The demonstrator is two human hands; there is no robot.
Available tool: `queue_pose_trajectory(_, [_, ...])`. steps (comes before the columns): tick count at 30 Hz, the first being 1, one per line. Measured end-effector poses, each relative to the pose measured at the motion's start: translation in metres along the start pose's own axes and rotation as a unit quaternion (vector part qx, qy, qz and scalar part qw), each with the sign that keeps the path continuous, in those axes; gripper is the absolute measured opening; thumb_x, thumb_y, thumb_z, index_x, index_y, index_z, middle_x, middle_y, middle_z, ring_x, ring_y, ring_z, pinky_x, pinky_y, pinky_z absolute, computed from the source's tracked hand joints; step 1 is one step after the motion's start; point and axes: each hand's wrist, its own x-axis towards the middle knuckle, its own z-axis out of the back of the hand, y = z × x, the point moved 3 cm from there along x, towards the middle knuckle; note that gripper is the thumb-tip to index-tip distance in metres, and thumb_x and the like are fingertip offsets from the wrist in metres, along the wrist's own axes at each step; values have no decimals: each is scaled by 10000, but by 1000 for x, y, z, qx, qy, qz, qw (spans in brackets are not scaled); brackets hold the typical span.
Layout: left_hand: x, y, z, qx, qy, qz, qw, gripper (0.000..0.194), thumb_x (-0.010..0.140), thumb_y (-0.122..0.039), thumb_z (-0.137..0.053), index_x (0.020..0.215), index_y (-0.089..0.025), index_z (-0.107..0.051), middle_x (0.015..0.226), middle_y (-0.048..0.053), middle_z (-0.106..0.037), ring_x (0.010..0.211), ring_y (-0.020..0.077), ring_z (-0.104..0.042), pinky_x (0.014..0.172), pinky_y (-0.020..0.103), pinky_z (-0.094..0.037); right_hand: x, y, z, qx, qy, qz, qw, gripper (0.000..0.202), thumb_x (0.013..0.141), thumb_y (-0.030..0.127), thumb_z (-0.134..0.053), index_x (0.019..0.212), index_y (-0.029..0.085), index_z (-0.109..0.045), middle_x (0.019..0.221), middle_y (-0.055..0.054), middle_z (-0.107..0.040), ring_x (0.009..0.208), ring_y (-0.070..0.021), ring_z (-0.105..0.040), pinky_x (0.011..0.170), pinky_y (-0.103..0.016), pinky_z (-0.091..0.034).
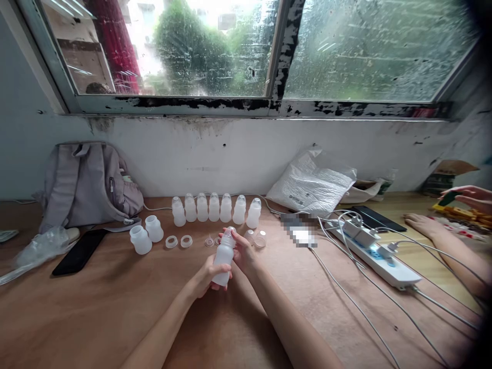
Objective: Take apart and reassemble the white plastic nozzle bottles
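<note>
A frosted white baby bottle is tilted between my hands above the table. My left hand is wrapped round its lower body. Up at the collar and top, my right hand has its fingers closed on the same bottle. Behind my hands stands a row of several capped baby bottles. To the left are two open bottle bodies and two white collar rings. Small clear nipples lie just left of the held bottle, partly hidden by it. Two clear caps sit right of my right hand.
A grey backpack, a plastic bag and a black phone lie on the left. On the right are a silver bubble mailer, a power strip and trailing cables. Another person's hands are at the far right.
</note>
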Motion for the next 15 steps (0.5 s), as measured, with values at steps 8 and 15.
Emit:
queue_pose_trajectory(8, [-6, 4, 11, -134, 82, 38, 987, 374, 685, -354, -478, 994, -147, -444, 657, 9, -533, 405, 88, -504, 329, 166, -139, -2, -2, -6, 53, 13, -6, 999, 334, 724, 415, -581, 942, 163, -609, 881, -71, -653, 534, -128, -543, 340, -201, -295])
queue_pose_trajectory(15, [-9, 9, 4, -277, 241, 54, 929, 523, 639, -385, -437, 1065, -83, -453, 503, -13, -496, 288, 83, -419, 266, 180, -181, 4, 9, 4, 125, -6, 30, 992, 316, 706, 391, -616, 907, 147, -609, 894, -75, -648, 733, -186, -610, 577, -284, -491])
